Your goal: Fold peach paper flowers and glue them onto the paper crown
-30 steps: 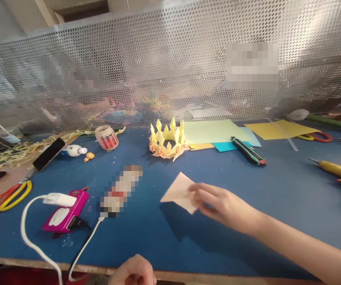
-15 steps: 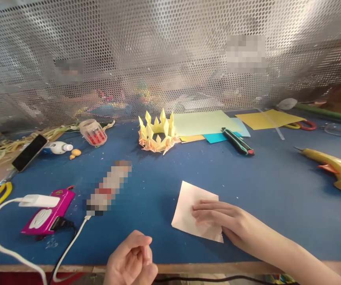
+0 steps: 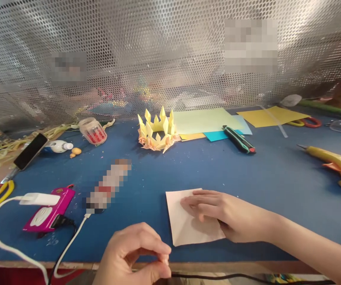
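A square sheet of pale pink paper (image 3: 178, 227) lies on the blue table near its front edge. Across its right half rests my right hand (image 3: 218, 213), fingers stretched out and pressing on the sheet. My left hand (image 3: 142, 249) is held just left of the paper's near left corner. Its fingers are curled and the tips meet the thumb in a pinch, with nothing visible between them. Beyond the sheet stands a yellow paper crown (image 3: 158, 132) with pink folded pieces round its base.
A hot glue gun (image 3: 333, 162) lies at right. Behind are a dark green cutter (image 3: 238, 139) and coloured sheets (image 3: 201, 120). At left are a pink power strip (image 3: 50, 209) with a white cable, a phone (image 3: 30, 151) and a plastic jar (image 3: 92, 131). A perforated metal panel (image 3: 158, 51) closes the back.
The pink paper has turned and shifted slightly left under my right hand. My left hand has moved right, towards the paper, and its fingers have come together.
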A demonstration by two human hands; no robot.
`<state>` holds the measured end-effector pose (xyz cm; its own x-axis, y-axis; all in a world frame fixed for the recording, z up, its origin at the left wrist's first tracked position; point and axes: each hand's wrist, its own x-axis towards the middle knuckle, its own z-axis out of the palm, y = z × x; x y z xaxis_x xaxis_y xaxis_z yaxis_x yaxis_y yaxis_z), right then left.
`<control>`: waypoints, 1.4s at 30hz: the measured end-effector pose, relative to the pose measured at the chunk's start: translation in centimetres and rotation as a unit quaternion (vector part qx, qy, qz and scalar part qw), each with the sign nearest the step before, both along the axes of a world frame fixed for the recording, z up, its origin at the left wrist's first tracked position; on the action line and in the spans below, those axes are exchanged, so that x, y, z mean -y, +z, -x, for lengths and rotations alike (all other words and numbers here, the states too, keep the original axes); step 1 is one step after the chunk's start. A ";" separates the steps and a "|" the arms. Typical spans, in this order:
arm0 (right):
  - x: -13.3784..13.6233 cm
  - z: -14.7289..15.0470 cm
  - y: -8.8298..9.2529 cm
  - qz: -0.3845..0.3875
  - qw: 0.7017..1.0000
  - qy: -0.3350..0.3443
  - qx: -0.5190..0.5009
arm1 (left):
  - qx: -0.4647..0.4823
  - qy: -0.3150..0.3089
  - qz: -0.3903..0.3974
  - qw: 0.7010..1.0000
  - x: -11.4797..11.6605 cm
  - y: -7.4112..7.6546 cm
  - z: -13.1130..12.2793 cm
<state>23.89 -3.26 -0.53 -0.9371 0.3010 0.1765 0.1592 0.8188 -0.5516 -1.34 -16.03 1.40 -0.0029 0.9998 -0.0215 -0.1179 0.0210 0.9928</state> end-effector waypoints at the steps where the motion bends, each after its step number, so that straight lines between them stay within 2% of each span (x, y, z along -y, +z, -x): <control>1: -0.2 0.2 0.1 -0.008 1.000 0.006 -0.007 | -0.015 -0.015 0.001 1.000 -0.6 0.4 0.4; 5: -1.3 0.9 0.1 -0.085 0.994 0.056 -0.033 | -0.069 -0.095 0.027 0.993 -3.4 0.9 0.6; 9: -2.5 1.3 -0.9 -0.130 0.986 0.095 -0.050 | -0.122 -0.158 0.072 0.977 -5.8 0.0 -0.9; 15: -3.2 1.2 -2.0 -0.129 0.983 0.099 -0.080 | -0.135 -0.181 0.038 0.973 -7.9 -1.6 -2.3; 19: -3.1 1.2 -1.9 -0.113 0.986 0.091 -0.083 | -0.098 -0.188 0.095 0.973 -8.9 -2.8 -2.0; 24: -2.9 0.9 -1.8 -0.125 0.987 0.077 -0.060 | -0.047 -0.181 0.139 0.972 -9.2 -4.1 -1.6; 32: -3.0 0.9 -1.8 -0.122 0.989 0.079 -0.039 | 0.025 -0.176 0.151 0.972 -8.9 -4.6 -1.2; 39: -2.9 0.9 -1.2 -0.168 0.982 0.089 -0.015 | -0.048 -0.187 0.084 0.978 -8.4 -4.5 -1.0; 42: -2.7 0.9 -0.8 -0.182 0.980 0.081 0.008 | -0.037 -0.177 0.064 0.981 -8.3 -4.4 -0.9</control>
<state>22.99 -0.53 -1.30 -0.9711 0.0678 0.2290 0.0170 0.9760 -0.2171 -0.40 -7.77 -2.96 0.3387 0.9272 -0.1599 -0.0077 0.1727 0.9850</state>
